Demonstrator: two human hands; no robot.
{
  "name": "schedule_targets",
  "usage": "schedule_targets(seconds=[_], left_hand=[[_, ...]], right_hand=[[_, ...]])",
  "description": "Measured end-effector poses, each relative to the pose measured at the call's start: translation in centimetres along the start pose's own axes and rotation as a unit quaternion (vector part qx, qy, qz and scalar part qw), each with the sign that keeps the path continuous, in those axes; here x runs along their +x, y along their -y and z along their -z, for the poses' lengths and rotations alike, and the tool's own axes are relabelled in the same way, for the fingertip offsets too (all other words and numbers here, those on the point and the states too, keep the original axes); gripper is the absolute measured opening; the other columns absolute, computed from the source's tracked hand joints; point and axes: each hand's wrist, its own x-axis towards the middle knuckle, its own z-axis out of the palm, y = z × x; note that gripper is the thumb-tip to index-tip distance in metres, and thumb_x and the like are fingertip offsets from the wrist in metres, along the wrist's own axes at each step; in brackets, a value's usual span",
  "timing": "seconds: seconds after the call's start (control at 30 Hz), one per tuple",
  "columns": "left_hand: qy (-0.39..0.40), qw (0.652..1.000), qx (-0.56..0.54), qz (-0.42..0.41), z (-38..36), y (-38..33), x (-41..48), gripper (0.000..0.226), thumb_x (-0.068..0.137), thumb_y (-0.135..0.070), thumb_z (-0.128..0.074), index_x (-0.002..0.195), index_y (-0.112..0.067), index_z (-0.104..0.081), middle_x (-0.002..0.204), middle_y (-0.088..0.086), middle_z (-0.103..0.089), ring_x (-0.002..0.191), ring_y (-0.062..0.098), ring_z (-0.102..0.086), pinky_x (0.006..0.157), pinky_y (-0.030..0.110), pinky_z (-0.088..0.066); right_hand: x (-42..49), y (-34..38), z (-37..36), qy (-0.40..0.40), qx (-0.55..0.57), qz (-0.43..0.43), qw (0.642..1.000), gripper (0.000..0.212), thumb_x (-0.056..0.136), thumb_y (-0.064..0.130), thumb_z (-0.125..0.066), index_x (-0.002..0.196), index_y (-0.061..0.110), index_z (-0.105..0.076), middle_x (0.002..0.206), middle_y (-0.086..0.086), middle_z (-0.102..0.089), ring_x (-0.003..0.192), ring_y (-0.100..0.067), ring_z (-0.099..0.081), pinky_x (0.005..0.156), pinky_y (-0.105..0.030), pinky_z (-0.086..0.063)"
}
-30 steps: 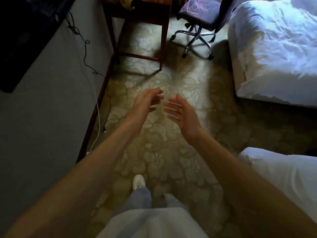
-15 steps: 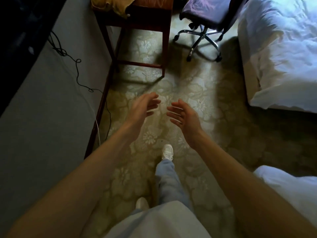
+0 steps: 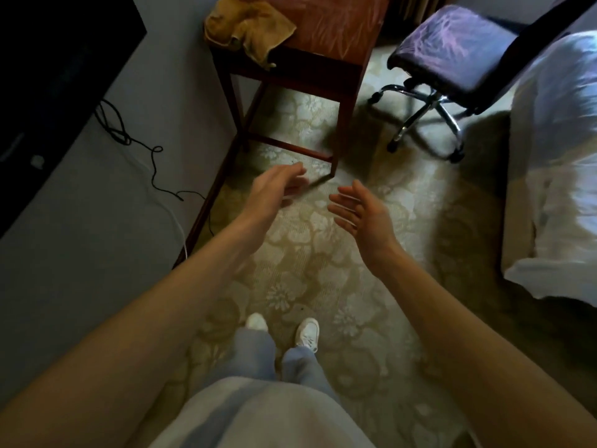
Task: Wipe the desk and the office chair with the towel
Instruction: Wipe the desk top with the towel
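Head view: left grip and right grip, both loose-fingered and empty, stretch forward above the carpet, well apart from the towel on the surface.

The desk and office chair run past the top edge.

No writing can be read anywhere in view (no label, brand, number or sign shows legibly on any surface).
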Motion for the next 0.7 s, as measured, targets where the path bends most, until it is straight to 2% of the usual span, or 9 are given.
schedule_targets(seconds=[0.1,0.23,0.37,0.47,0.6,0.7], left_hand=[[-0.009,1.000,0.007,-0.004,0.2,-1.7,3.5,0.038,0.085,-0.055,-0.058,0.105,-0.027,-0.074,0.105,-0.008,-0.078,0.103,0.011,-0.072,0.085,0.031,-0.048],[0.003,1.000,0.006,-0.010,-0.2,-3.4,8.5,0.045,0.085,-0.056,-0.057,0.111,-0.023,-0.074,0.108,-0.006,-0.078,0.104,0.011,-0.072,0.085,0.029,-0.048],[0.024,1.000,0.004,-0.017,-1.0,-5.8,14.4,0.055,0.085,-0.057,-0.056,0.118,-0.016,-0.071,0.113,-0.002,-0.076,0.107,0.013,-0.070,0.093,0.034,-0.052],[0.040,0.999,0.012,-0.024,-1.5,-8.3,20.2,0.047,0.094,-0.052,-0.055,0.120,-0.016,-0.071,0.113,-0.002,-0.076,0.107,0.011,-0.070,0.098,0.035,-0.052],[0.057,0.998,0.004,-0.011,-2.0,-12.0,28.2,0.036,0.103,-0.040,-0.054,0.119,-0.012,-0.071,0.115,0.003,-0.075,0.110,0.017,-0.069,0.084,0.027,-0.055],[0.071,0.997,0.006,-0.017,-2.0,-13.9,32.2,0.037,0.101,-0.044,-0.056,0.117,-0.014,-0.072,0.111,0.000,-0.077,0.110,0.017,-0.070,0.094,0.035,-0.051]], right_hand=[[3.4,1.5,-0.5,0.005,-0.004,-0.007,1.000,0.048,0.094,0.057,-0.054,0.116,0.018,-0.072,0.113,-0.002,-0.077,0.107,-0.019,-0.074,0.091,-0.036,-0.054],[8.1,3.6,-1.3,0.003,-0.005,-0.006,1.000,0.046,0.094,0.056,-0.055,0.114,0.019,-0.072,0.111,-0.002,-0.078,0.106,-0.020,-0.074,0.092,-0.036,-0.055],[13.8,6.7,-1.9,-0.007,-0.013,0.003,1.000,0.039,0.102,0.050,-0.052,0.114,0.018,-0.071,0.112,-0.003,-0.078,0.106,-0.021,-0.074,0.095,-0.038,-0.056],[18.9,9.9,-2.5,-0.020,-0.012,0.012,1.000,0.039,0.103,0.049,-0.052,0.115,0.017,-0.071,0.114,-0.005,-0.077,0.105,-0.020,-0.074,0.092,-0.036,-0.055],[25.0,13.9,-3.6,-0.041,-0.018,0.020,0.999,0.050,0.092,0.057,-0.056,0.117,0.017,-0.071,0.112,-0.004,-0.078,0.106,-0.020,-0.074,0.094,-0.037,-0.056],[28.2,15.6,-4.7,-0.041,-0.022,0.020,0.999,0.052,0.088,0.059,-0.056,0.116,0.018,-0.071,0.112,-0.003,-0.077,0.105,-0.020,-0.074,0.094,-0.038,-0.056]])
